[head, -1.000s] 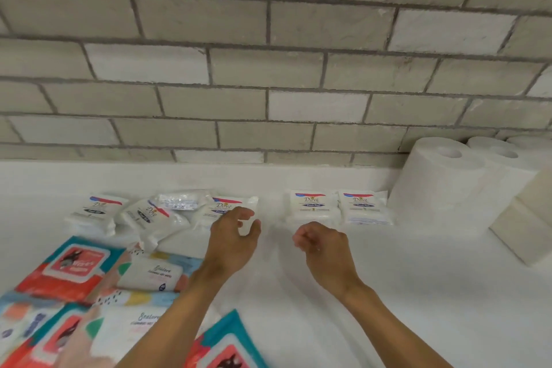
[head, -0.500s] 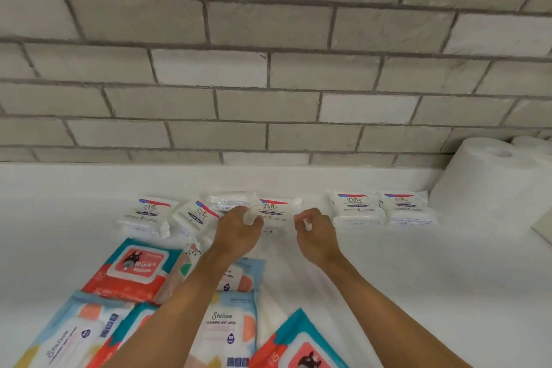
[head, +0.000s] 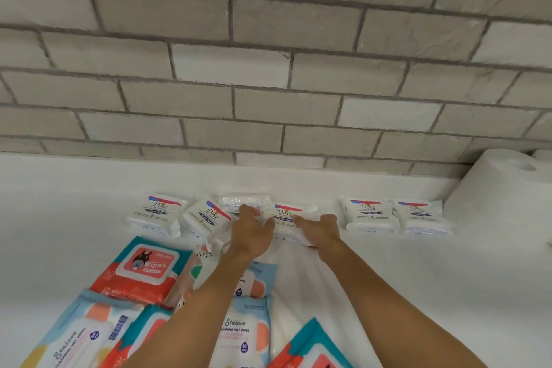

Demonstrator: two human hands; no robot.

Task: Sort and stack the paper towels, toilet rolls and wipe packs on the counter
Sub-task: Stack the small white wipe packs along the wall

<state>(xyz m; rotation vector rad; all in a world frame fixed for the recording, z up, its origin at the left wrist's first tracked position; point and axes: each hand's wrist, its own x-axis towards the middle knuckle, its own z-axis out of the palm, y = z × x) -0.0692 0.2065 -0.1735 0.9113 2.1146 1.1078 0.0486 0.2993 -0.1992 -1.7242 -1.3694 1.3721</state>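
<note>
Wall: the grey brick wall (head: 268, 69) closes off the far side, so there is no room beyond the back ledge.
Counter: the white counter (head: 448, 293) lies bare on my right, from my forearm out to the frame edge; that is the open room.
Paper towel roll: a paper towel roll (head: 495, 197) stands upright at the far right against the wall, with another just behind it, cut by the frame edge.
Big wipe packs: the big wipe packs (head: 143, 269) overlap flat at the near left, under my left forearm.
Small packs: the small packs (head: 155, 212) lie in a row along the back ledge, two on the left, two on the right, well apart from the roll.
Middle pack: the middle pack (head: 286, 213) lies between those pairs, between my hands.
Left hand: my left hand (head: 254, 236) has its thumb at that pack's left end and its fingers on a label-down pack (head: 239, 202) behind; I cannot tell whether it grips.
Right hand: my right hand (head: 322, 231) grasps the middle pack's right end, fingers over the top.
</note>
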